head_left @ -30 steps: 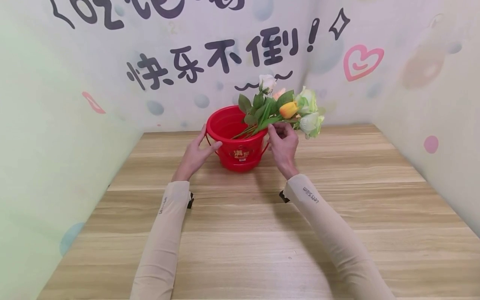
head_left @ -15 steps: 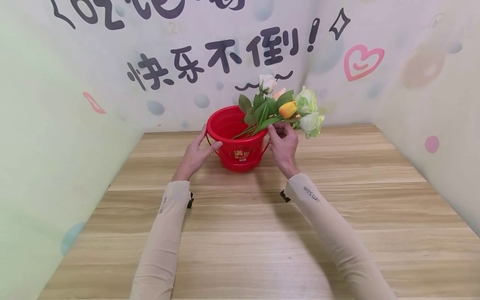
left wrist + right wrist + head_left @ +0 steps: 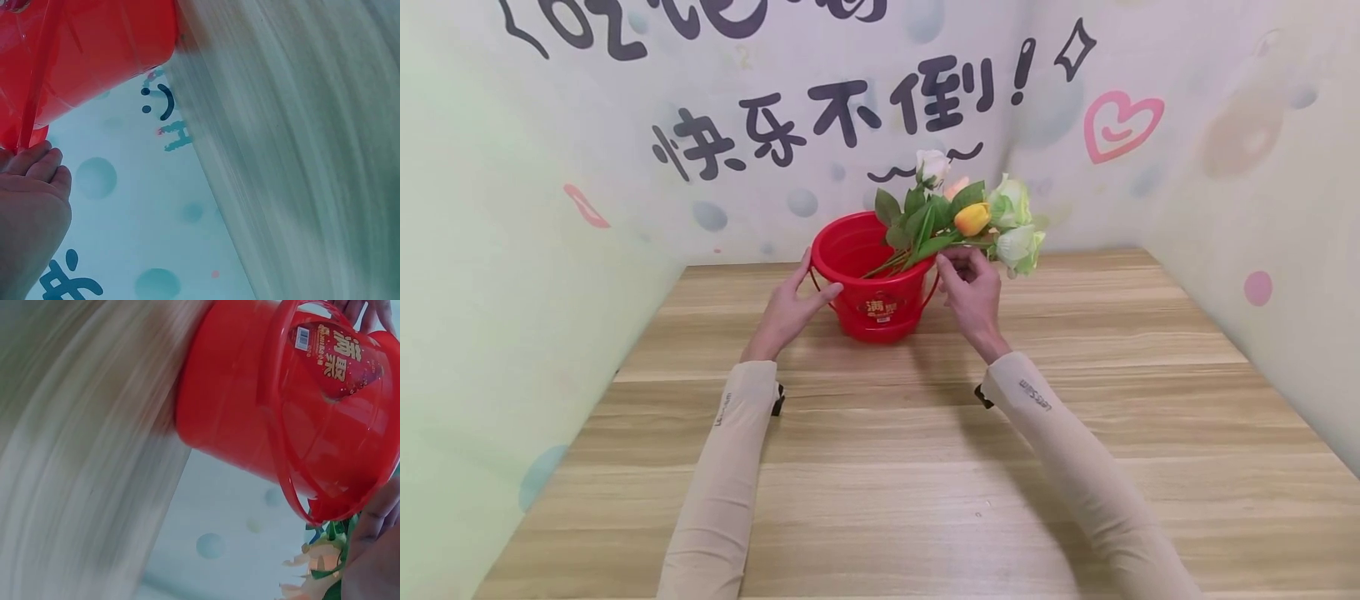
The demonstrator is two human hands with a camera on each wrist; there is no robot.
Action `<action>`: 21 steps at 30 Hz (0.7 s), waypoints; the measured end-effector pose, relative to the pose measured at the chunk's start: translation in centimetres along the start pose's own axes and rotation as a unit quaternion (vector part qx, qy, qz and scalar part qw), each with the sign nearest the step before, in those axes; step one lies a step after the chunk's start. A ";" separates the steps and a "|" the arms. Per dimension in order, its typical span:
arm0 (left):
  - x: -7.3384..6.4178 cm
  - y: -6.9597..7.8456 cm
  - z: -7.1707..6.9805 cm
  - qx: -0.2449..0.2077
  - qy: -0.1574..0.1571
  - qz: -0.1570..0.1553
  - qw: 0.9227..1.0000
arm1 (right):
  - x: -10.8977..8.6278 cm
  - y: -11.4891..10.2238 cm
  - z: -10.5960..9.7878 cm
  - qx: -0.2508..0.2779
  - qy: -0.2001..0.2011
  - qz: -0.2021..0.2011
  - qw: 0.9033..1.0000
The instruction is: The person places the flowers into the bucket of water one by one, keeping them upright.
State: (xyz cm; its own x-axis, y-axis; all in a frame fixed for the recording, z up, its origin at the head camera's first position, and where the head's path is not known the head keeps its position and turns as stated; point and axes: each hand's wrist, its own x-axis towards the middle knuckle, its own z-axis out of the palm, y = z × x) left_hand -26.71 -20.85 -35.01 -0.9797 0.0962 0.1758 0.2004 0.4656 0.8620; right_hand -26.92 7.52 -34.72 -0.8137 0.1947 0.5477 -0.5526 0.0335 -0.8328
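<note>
A red plastic bucket [image 3: 880, 304] with a gold-lettered label stands upright on the wooden table. My left hand [image 3: 786, 315] holds its left side near the rim, thumb at the front and fingers farther back. Artificial flowers lean over the right rim, their stems [image 3: 883, 268] slanting down into the bucket. Among them are a white rose [image 3: 932, 167], a yellow-orange tulip [image 3: 973, 219] and pale green blooms [image 3: 1018, 248]. With bent fingers, my right hand [image 3: 973, 296] grips the flowers just outside the right rim; its fingertips are partly hidden. In the right wrist view, a peach bloom [image 3: 322, 559] hangs past the rim.
The bucket's thin red handle [image 3: 281, 444] hangs down in front of it. A printed cloth wall [image 3: 760, 200] rises close behind the bucket, and more cloth closes off both sides. The wooden table [image 3: 880, 467] extends toward me between my sleeved forearms.
My right wrist and forearm have shifted slightly to the right, while the fingers stay at the flowers. The bucket, the flowers and my left hand look the same.
</note>
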 end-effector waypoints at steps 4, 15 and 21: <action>0.2 0.0 0.1 0.006 -0.004 -0.001 1.000 | -0.2 0.0 -0.9 -0.007 -0.013 -0.028 0.999; 0.1 0.2 -1.1 0.049 -0.027 -0.007 0.998 | -0.6 0.2 -5.8 -0.137 -0.123 -0.200 0.962; -0.7 -0.6 -3.1 0.103 -0.021 -0.005 0.994 | 0.2 0.3 -8.5 -0.291 -0.244 -0.181 0.907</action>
